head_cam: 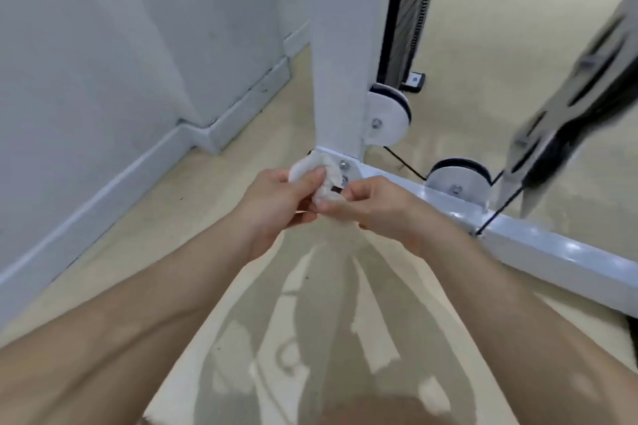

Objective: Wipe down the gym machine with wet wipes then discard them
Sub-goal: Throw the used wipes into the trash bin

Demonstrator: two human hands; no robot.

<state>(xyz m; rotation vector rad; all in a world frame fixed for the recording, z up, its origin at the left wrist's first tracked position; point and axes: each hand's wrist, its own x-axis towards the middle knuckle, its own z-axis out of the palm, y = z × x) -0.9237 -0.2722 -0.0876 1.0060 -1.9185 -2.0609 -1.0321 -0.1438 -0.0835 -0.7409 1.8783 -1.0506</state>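
Note:
A crumpled white wet wipe is held between both hands in front of the base of the white gym machine. My left hand grips the wipe's left side with thumb on top. My right hand pinches its lower right part. The wipe sits just before the bolted plate where the upright column meets the white floor beam. Part of the wipe is hidden by my fingers.
Two white pulleys with a black cable sit at the machine's base. A black weight stack stands behind the column. A blurred grey pulley bracket hangs at right. A white wall and skirting run along the left, over beige floor.

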